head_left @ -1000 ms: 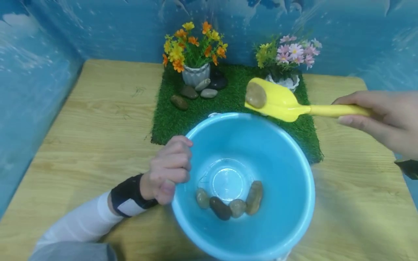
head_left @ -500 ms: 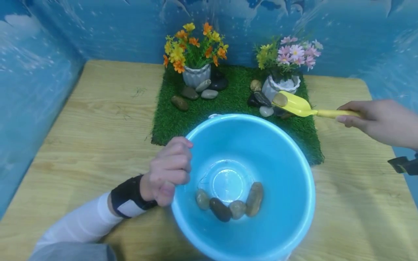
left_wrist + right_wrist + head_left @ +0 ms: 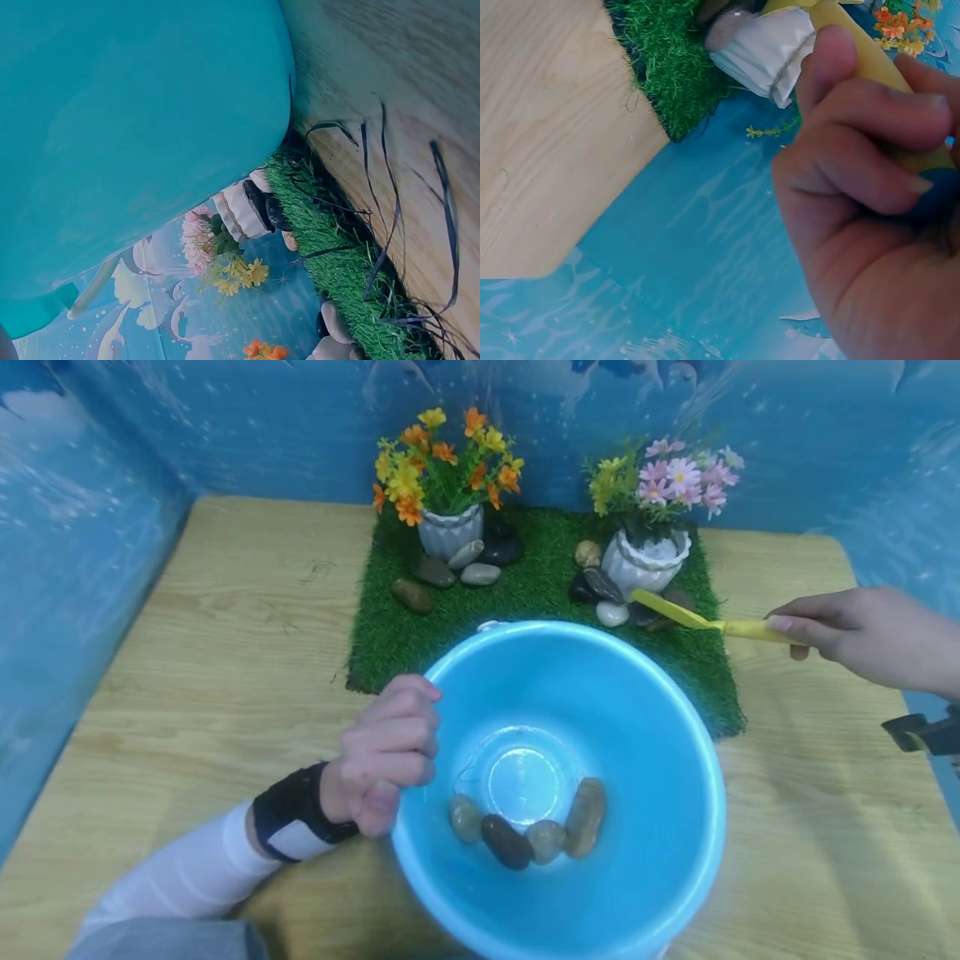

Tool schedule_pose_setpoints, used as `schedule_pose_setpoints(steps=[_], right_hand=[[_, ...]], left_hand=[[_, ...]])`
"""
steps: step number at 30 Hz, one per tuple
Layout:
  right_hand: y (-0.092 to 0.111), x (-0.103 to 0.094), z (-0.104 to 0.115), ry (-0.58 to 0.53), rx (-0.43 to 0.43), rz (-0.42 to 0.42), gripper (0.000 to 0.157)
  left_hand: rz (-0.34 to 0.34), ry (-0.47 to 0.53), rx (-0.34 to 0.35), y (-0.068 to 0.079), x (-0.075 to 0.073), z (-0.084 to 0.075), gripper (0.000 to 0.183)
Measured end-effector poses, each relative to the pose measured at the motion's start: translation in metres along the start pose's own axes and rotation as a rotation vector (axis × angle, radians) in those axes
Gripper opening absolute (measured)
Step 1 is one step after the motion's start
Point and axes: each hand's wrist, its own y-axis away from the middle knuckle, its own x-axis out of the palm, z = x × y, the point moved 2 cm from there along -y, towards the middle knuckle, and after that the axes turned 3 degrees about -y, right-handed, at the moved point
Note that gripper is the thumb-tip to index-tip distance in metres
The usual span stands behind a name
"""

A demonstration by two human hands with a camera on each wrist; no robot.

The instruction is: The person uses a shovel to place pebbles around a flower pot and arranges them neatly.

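Observation:
My left hand (image 3: pixel 390 756) grips the left rim of the light-blue bucket (image 3: pixel 645 760), fingers curled at its edge. Several stones (image 3: pixel 506 842) lie on the bucket's floor. On the right, my right hand (image 3: pixel 855 635) holds a yellow toy shovel (image 3: pixel 678 612) by its handle (image 3: pixel 877 56). The blade is turned nearly edge-on, low over dark stones (image 3: pixel 600 585) in front of the right flowerpot (image 3: pixel 645 564). No stone shows on the blade from this side. In the left wrist view, the bucket's outer wall (image 3: pixel 135 127) fills the upper left.
Artificial turf (image 3: pixel 540 581) lies behind the bucket on the wooden table (image 3: pixel 225 635). A pot (image 3: pixel 450 531) with orange and yellow flowers stands at its left, with several stones (image 3: pixel 435 572) around it. A sea-patterned blue backdrop (image 3: pixel 300 435) encloses the table.
My right hand has lowered the shovel onto the stones by the right flowerpot and turned its blade edge-on. The tan stone it carried no longer shows on it. My left hand stays put.

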Motion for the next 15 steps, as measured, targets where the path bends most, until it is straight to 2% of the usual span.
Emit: schedule_pose_setpoints(steps=[5, 7, 9, 11, 13, 15], right_hand=[[0.005, -0.006, 0.003, 0.009, 0.013, -0.023, 0.054], [0.010, -0.010, 0.004, -0.022, 0.019, -0.069, 0.049], [0.017, -0.015, 0.005, -0.063, 0.015, -0.148, 0.043], [0.026, -0.021, 0.007, -0.172, -0.018, -0.263, 0.036], [0.034, -0.025, 0.008, -0.280, -0.080, -0.373, 0.026], [0.042, -0.030, 0.010, -0.278, -0.166, -0.444, 0.022]], left_hand=[[-0.002, -0.006, 0.000, 0.001, -0.001, 0.000, 0.056], [-0.002, -0.007, -0.002, 0.001, -0.001, 0.000, 0.056], [0.000, -0.008, -0.001, 0.001, -0.001, 0.000, 0.056], [0.002, -0.009, -0.001, 0.002, -0.001, 0.000, 0.056], [0.005, -0.011, -0.002, 0.002, -0.002, 0.000, 0.056], [0.008, -0.012, -0.004, 0.002, -0.002, -0.001, 0.057]])
